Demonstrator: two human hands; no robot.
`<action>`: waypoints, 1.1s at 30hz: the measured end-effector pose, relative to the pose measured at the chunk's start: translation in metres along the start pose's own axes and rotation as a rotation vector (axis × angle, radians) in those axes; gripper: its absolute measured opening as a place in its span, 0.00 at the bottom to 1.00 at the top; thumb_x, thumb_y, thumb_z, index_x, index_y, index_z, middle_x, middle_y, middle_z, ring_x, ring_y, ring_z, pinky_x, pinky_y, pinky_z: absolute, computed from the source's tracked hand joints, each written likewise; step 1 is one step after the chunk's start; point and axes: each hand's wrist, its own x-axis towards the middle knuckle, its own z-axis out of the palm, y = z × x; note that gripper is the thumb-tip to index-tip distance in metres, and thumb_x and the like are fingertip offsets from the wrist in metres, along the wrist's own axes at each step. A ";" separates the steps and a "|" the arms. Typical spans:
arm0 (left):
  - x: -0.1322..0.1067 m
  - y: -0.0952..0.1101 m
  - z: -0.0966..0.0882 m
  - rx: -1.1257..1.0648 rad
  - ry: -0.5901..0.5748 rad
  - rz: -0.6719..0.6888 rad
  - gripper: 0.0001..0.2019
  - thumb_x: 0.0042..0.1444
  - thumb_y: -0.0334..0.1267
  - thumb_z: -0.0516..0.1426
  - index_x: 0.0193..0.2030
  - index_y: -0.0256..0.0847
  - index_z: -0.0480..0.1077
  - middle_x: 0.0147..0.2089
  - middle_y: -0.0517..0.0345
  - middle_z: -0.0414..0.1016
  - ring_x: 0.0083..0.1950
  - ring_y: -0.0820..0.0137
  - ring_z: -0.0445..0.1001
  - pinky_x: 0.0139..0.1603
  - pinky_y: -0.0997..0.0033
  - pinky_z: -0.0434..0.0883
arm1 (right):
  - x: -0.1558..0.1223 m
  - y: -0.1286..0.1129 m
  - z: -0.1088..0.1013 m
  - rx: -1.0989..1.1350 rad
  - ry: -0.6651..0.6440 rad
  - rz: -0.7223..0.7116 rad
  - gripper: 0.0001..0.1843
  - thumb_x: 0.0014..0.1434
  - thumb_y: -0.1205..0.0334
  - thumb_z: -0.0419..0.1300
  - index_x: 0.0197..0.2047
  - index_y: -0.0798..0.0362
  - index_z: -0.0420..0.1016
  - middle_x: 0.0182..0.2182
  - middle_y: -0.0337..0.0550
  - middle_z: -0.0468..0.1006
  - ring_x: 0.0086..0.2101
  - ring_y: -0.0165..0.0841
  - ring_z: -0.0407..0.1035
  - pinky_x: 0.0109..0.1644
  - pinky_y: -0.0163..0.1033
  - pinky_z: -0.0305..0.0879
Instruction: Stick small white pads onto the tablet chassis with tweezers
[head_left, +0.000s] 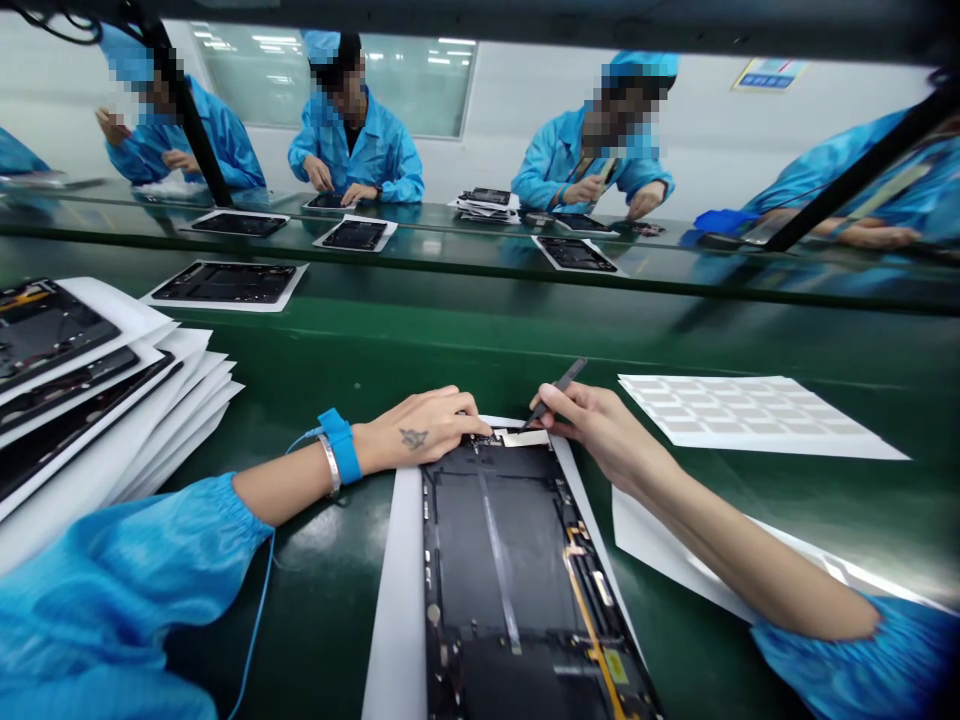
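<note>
1. Head view: the left hand [416, 432] lies palm down with its fingers together and lightly curled, pressing nothing visibly. Its fingertips [478, 427] rest on the top end of the black tablet frame [502, 560], just beside a small white strip [525, 437].
2. The right hand [600, 435] pinches a slim black pry tool [559, 390] between thumb and fingers, with the tool's tip at the same end of the frame, close to the strip. Whether the tip touches the strip is hard to tell.
3. The frame lies lengthwise on a white sheet [394, 590] at the middle of the near table edge, running out of view at the bottom. A gold flex cable [589, 625] runs along its right side, and a pale stripe [499, 560] crosses its dark back.
4. A blue wrist strap [341, 445] and a metal bangle [328, 465] circle the left wrist. A blue cord [259, 625] drops from the strap toward the table.
5. At the left table edge, a stack of frames on white sheets [75, 400] overlaps in a fan. Right of the hands lie a sheet of white pads [750, 415] and a bare white sheet [675, 550] under the right forearm.
6. Another frame [225, 283] sits on its own sheet near the far edge of the green table [450, 330].
7. Beyond, co-workers in blue smocks [352, 150] work over more frames on sheets.
</note>
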 end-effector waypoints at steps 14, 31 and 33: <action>0.002 0.005 -0.005 0.007 -0.071 -0.066 0.20 0.65 0.25 0.48 0.59 0.44 0.67 0.50 0.53 0.68 0.45 0.67 0.64 0.43 0.70 0.67 | 0.004 0.005 0.001 -0.072 0.023 -0.076 0.29 0.45 0.33 0.66 0.27 0.53 0.73 0.21 0.37 0.69 0.27 0.33 0.67 0.36 0.39 0.66; -0.001 0.001 -0.002 -0.031 -0.024 -0.029 0.20 0.65 0.26 0.47 0.59 0.44 0.69 0.51 0.53 0.70 0.47 0.67 0.66 0.46 0.69 0.68 | -0.016 0.010 0.007 -0.399 0.090 -0.478 0.22 0.61 0.42 0.56 0.33 0.53 0.78 0.32 0.46 0.81 0.33 0.40 0.75 0.36 0.40 0.70; 0.000 0.001 -0.002 -0.029 -0.025 -0.028 0.20 0.65 0.25 0.47 0.59 0.44 0.69 0.50 0.53 0.70 0.46 0.67 0.66 0.46 0.69 0.68 | -0.016 0.011 0.008 -0.437 0.073 -0.508 0.21 0.63 0.44 0.55 0.33 0.52 0.78 0.33 0.46 0.82 0.34 0.40 0.75 0.36 0.40 0.70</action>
